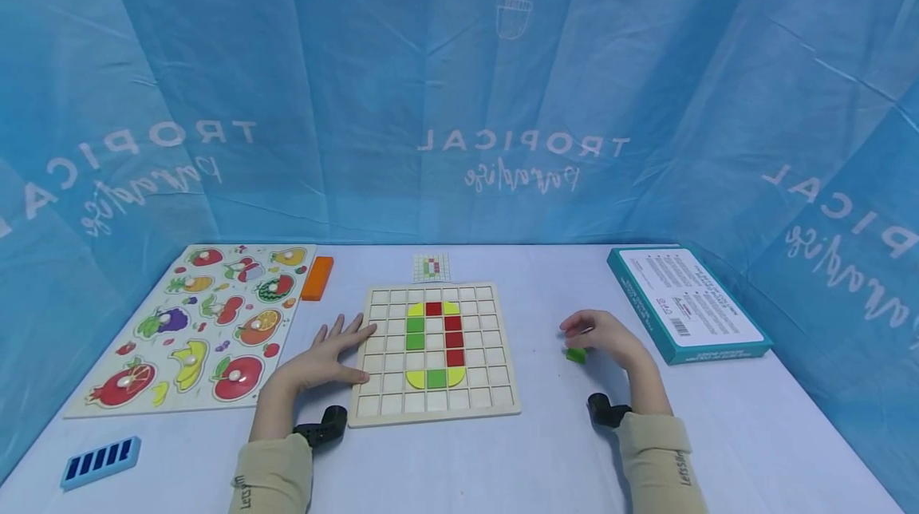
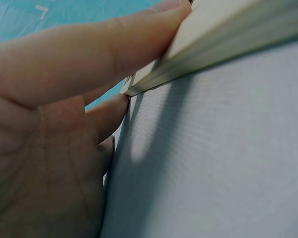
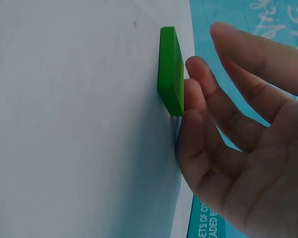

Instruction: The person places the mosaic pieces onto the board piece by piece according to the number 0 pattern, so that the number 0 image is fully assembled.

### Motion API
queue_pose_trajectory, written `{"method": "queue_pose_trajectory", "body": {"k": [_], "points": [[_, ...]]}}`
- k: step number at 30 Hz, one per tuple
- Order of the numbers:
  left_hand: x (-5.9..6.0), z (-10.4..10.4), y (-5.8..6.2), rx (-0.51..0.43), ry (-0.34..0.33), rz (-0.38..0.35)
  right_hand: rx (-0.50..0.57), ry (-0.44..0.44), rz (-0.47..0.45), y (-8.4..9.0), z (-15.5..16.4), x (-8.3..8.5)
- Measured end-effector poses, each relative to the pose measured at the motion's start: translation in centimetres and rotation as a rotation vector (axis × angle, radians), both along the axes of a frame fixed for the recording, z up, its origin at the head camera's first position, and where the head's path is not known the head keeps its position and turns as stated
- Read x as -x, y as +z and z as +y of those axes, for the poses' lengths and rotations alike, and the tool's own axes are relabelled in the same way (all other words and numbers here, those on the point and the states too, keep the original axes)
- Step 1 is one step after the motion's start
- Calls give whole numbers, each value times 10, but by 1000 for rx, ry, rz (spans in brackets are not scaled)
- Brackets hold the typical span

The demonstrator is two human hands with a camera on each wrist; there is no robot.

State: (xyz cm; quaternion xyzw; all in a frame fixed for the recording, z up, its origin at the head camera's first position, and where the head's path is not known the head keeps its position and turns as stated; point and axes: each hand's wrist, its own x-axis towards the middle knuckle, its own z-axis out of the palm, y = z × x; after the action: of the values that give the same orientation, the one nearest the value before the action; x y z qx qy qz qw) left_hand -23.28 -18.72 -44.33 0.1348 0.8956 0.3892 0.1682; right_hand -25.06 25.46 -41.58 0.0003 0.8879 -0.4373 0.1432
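Observation:
My left hand (image 1: 323, 358) rests spread at the left edge of a square wooden grid board (image 1: 484, 398). Its thumb and a fingertip touch the rim; in the left wrist view the thumb (image 2: 104, 47) lies along the board's side (image 2: 228, 44). Yellow, red and green tiles (image 1: 436, 378) form a ring on the grid. To the board's right, my right hand (image 1: 603, 334) hovers low with loosely bent fingers. Close by its fingertips is a green block (image 3: 170, 72), which the thumb does not pinch; I cannot tell whether the fingertips touch it.
A fruit peg puzzle (image 1: 208, 322) lies at the left, with an orange block (image 1: 317, 278) beside it. A blue slotted piece (image 1: 100, 462) sits front left. Behind the board is a small pattern card (image 1: 420, 268). A teal box (image 1: 689, 302) stands to the right.

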Motion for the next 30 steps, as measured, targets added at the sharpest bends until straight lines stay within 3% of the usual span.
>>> {"method": "queue_pose_trajectory", "body": {"k": [11,18,30], "points": [[0,1,1,4,0,2,-98,68,-48,4,3,-6],[-1,1,2,-2,5,-2,-137,22,-33,4,3,-5],[-1,1,2,2,1,3,27,-111,-23,5,-3,3]]}}
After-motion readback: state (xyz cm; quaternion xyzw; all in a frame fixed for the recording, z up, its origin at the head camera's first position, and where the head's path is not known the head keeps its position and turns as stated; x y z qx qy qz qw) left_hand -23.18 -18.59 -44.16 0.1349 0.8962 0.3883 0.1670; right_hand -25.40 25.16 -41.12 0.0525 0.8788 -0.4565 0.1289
